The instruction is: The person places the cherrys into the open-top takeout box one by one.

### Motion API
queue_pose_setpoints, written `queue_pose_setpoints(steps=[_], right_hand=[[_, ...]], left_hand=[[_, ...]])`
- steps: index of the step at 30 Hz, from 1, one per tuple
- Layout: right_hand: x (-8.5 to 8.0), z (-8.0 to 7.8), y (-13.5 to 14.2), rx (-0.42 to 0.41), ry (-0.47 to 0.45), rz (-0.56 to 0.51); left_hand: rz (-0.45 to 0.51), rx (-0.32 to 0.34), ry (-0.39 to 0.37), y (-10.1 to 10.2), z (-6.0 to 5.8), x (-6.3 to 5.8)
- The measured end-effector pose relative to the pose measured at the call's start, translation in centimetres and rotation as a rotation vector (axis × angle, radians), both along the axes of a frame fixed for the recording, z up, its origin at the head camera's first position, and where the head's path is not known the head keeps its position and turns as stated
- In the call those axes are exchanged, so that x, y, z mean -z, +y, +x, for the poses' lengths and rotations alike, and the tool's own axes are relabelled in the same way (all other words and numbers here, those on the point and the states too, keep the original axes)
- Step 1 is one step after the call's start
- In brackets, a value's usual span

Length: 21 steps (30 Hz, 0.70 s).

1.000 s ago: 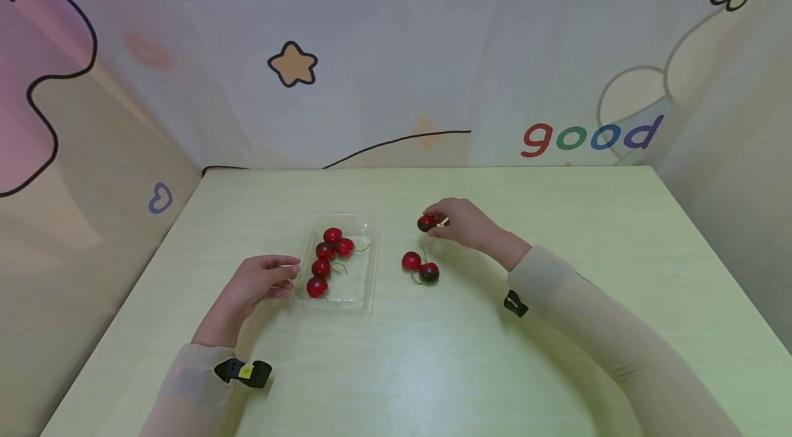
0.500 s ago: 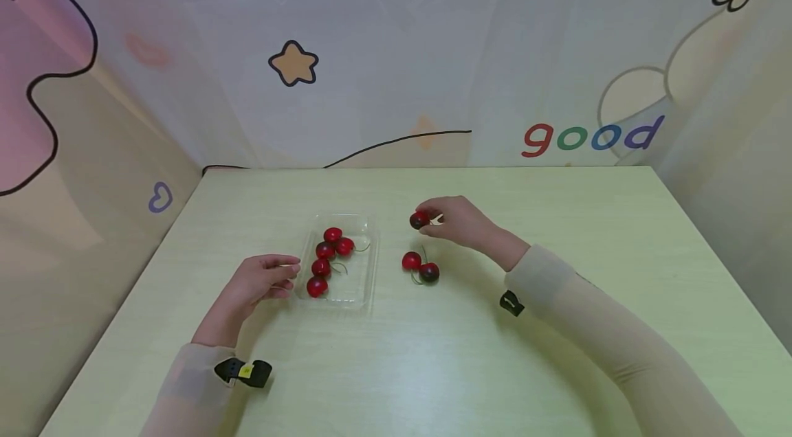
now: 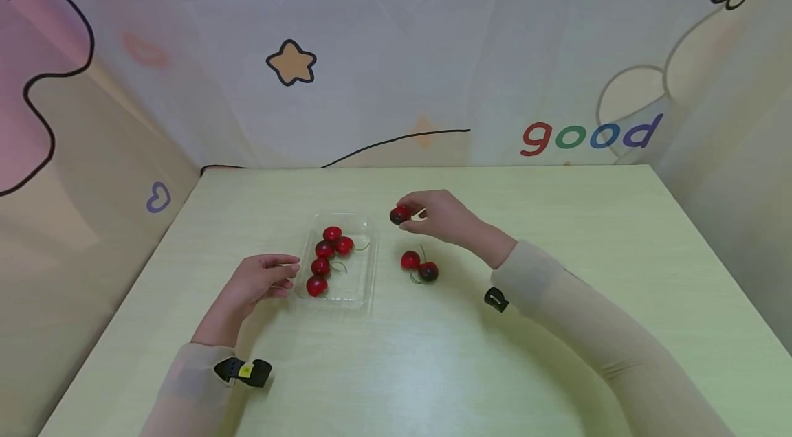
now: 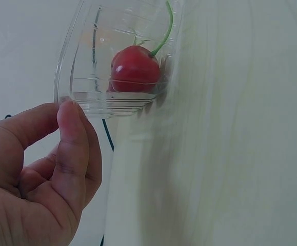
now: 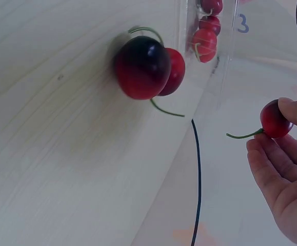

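Observation:
My right hand (image 3: 442, 216) pinches a dark red cherry (image 3: 399, 216) between thumb and fingers, raised above the table just right of the clear plastic tray. Its green stem hangs free in the right wrist view, where the held cherry (image 5: 275, 119) shows plainly. With thumb and fingertips, my left hand (image 3: 258, 280) grips the near left rim of the tray (image 3: 365, 289); the left wrist view shows this pinch on the tray's rim (image 4: 63, 92). Several cherries (image 3: 320, 266) lie in a loose row inside the tray. Two more cherries (image 3: 427, 272) sit side by side on the table, right of it.
The pale wooden table (image 3: 408, 368) ends at a printed cloth backdrop (image 3: 396, 66) at the back, with cloth walls at both sides. A dark strap (image 3: 244, 372) is on the left wrist and another strap (image 3: 496, 299) on the right.
My right hand has moved left and slightly away with the cherry, closer to the tray. The left hand, the tray and the other cherries keep their places.

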State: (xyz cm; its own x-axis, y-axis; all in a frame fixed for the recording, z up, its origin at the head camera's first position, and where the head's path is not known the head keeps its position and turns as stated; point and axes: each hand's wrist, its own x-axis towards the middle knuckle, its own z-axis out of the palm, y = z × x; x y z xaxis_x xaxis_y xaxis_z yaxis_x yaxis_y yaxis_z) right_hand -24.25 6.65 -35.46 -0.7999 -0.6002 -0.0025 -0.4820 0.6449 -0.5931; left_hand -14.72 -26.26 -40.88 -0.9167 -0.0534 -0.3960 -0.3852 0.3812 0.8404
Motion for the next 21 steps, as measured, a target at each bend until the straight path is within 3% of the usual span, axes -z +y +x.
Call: queue_pose_setpoints(steps=[21], right_hand=[[-1.1,0.9,-3.5,-0.051,-0.015,-0.037]], left_hand=[[-0.004,0.012,0.000,0.1,0.2,-0.4]])
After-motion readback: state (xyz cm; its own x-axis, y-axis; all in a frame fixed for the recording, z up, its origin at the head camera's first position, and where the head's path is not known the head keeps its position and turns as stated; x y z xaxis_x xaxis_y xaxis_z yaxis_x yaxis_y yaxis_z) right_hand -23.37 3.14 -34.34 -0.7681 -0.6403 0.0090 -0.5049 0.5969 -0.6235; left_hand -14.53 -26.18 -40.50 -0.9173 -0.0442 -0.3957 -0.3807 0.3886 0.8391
